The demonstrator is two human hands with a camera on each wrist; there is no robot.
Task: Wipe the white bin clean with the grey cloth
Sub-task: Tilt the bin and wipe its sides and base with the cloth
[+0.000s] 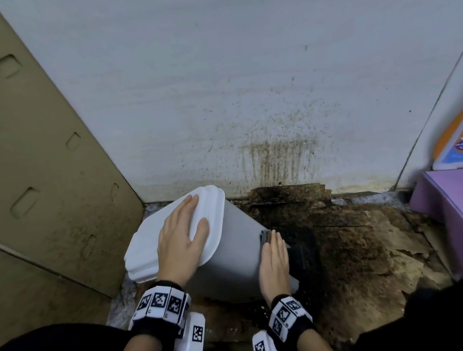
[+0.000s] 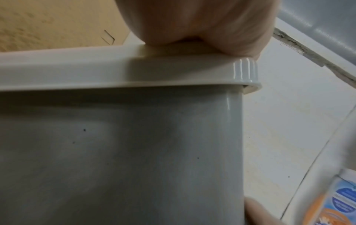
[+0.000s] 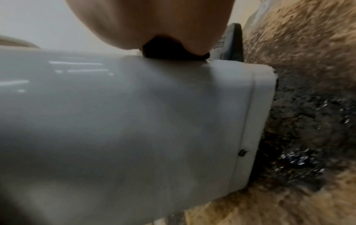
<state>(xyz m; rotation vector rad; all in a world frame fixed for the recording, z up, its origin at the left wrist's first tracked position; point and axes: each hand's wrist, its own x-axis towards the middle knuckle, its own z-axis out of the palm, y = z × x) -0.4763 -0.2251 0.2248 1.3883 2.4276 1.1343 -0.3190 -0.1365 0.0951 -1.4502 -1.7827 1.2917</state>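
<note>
The white bin is tipped to the left on the floor, its lid facing up-left. My left hand lies flat on the lid with straight fingers. The heel of that hand rests on the lid's edge in the left wrist view. My right hand presses the folded grey cloth flat against the bin's right side near its base. Only a dark edge of the cloth shows past the palm above the bin wall.
Wet dark-brown grime covers the floor right of the bin, and streaks stain the white wall behind. A tan perforated panel closes the left side. A purple box and an orange-blue package stand at right.
</note>
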